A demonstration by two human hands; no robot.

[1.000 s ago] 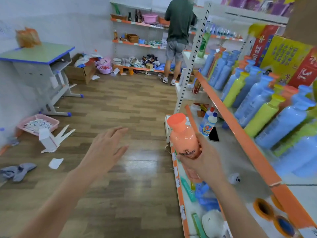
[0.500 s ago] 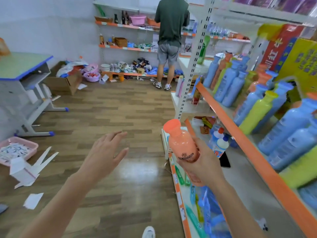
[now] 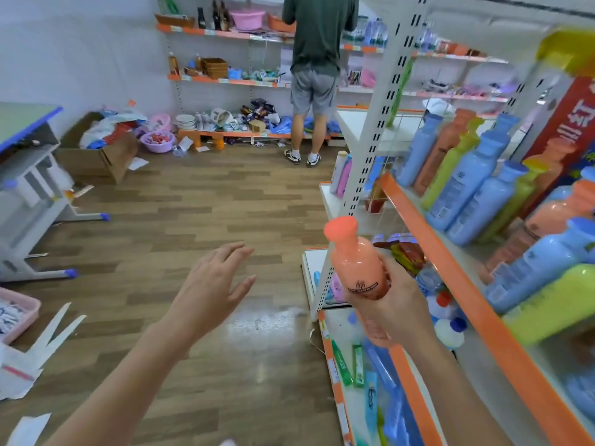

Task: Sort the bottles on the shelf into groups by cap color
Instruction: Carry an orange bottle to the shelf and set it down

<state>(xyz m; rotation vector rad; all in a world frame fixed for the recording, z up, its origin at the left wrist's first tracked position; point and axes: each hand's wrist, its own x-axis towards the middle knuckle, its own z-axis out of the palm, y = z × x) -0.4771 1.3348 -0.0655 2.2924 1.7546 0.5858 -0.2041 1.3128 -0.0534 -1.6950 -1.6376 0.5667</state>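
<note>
My right hand (image 3: 391,300) grips an orange bottle with an orange cap (image 3: 354,255), held upright in front of the orange-edged shelf (image 3: 431,243) on the right. My left hand (image 3: 209,291) hovers over the floor with fingers spread and holds nothing. On the shelf stand several mixed bottles: blue ones with blue caps (image 3: 470,175), a green one with a yellow-green cap (image 3: 447,165), orange ones (image 3: 438,149) and a large yellow-green one (image 3: 553,300) at the near end.
A person (image 3: 317,69) stands at the far wall shelves. A white slotted upright (image 3: 363,175) carries the shelf. The lower shelf (image 3: 351,410) holds toothpaste boxes and small bottles. At left are a desk (image 3: 29,162), a cardboard box (image 3: 96,152) and scattered paper.
My view has moved forward along the aisle and turned a little left. The orange bottle stays in my right hand; my left hand stays spread in the air.
</note>
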